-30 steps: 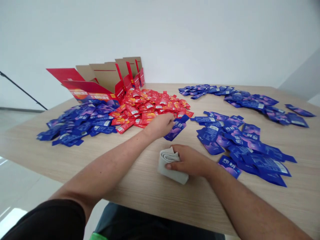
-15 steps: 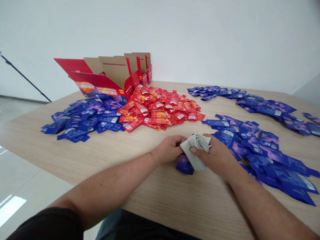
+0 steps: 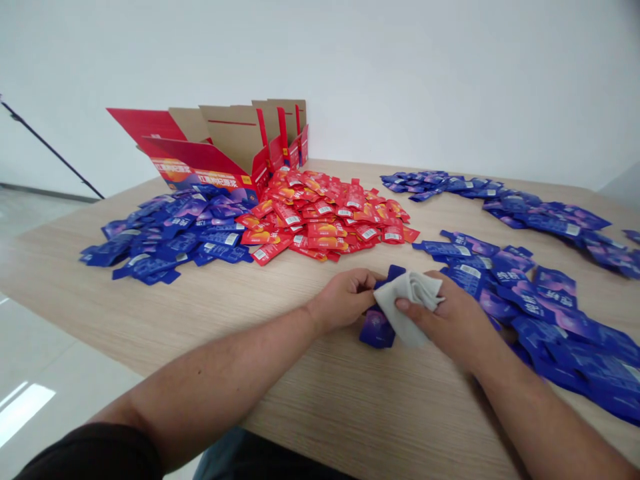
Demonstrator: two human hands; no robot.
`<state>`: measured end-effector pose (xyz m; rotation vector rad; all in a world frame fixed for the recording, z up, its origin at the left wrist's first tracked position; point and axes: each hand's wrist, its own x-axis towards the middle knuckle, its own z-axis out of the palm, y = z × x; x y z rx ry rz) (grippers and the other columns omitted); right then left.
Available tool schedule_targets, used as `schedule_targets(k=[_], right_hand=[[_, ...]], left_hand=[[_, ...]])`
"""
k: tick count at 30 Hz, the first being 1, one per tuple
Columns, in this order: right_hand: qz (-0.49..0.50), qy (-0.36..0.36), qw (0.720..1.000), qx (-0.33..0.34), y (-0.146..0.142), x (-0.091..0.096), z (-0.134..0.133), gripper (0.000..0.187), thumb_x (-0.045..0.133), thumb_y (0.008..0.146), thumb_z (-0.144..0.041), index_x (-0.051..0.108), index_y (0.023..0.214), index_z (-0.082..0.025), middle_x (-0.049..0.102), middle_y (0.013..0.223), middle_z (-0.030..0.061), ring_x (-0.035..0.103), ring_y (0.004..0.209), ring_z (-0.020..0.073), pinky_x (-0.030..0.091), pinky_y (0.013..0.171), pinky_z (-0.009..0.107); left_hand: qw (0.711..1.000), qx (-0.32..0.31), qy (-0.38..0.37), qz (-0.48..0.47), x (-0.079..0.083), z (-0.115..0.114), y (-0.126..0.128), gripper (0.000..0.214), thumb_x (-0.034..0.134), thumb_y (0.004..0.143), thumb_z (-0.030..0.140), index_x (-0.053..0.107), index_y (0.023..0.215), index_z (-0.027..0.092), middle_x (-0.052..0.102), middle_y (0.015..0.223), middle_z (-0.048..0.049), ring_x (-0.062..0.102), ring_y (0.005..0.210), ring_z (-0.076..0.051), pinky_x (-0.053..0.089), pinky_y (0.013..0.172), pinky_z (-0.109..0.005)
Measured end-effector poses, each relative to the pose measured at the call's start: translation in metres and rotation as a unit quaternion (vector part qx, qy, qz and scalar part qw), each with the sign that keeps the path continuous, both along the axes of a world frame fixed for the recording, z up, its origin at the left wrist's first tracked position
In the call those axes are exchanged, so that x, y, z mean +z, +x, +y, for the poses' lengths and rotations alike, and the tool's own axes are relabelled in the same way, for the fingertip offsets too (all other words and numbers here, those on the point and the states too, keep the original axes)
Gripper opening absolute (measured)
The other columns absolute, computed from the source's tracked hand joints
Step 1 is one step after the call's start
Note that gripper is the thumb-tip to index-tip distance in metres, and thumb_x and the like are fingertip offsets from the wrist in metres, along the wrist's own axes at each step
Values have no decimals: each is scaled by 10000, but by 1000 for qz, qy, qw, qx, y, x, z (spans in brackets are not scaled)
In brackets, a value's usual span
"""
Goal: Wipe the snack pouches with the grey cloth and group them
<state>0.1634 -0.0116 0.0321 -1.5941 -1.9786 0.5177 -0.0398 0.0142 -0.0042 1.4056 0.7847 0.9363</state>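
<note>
Between my hands is a blue sachet (image 3: 377, 329) with a purple pattern, held near the front of the table. My left hand (image 3: 347, 298) is closed on its left edge with thumb and fingers. A folded pale grey cloth (image 3: 407, 303) is gripped in my right hand (image 3: 450, 320), its thumb pressed on top. The cloth lies against the sachet's right side and covers part of it. Just right of my right hand spreads a pile of blue sachets (image 3: 540, 307).
Red sachets (image 3: 325, 217) are heaped mid-table, with another blue pile (image 3: 175, 230) to their left. Open red cartons (image 3: 210, 160) stand behind them. A further row of blue sachets (image 3: 500, 197) runs along the back right. The wooden table's (image 3: 250, 393) front edge is close to my body.
The cloth in my right hand has shifted a little right, uncovering the sachet's upper end. My left hand keeps its hold on the sachet. The whole view has turned slightly.
</note>
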Motion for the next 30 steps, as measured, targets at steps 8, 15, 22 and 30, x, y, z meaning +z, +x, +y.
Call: schedule_targets(k=[8,15,22,30], right_hand=[[7,37,999,4,1,4,-1,338,626,808,-543,703,902,-227,711,882,81,666,766,254,502,653,357],[16,28,999,-13,2,2,-1,367,618,814,-568,701,919,-226,720,901,84,683,779,268,506,660,372],[21,38,999,-18,1,4,-1,343,623,820,-543,710,918,-226,725,881,83,681,765,262,504,658,367],[43,42,998,-25,3,3,-1,342,641,844,-515,715,977,-210,742,921,71,683,809,248,506,702,352]], left_hand=[[1000,-24,10,-8,5,-5,1,211,642,775,261,460,706,181,639,864,-22,504,709,-100,400,649,-244],[999,-27,31,-5,9,-7,1,205,636,786,258,474,690,178,640,871,-37,532,757,-122,428,714,-271],[999,-29,34,-5,9,-7,1,216,634,789,261,459,687,183,616,826,-23,530,761,-124,425,699,-262],[997,-34,55,37,13,-7,-2,165,610,778,219,471,700,178,625,840,-17,525,733,-120,422,681,-262]])
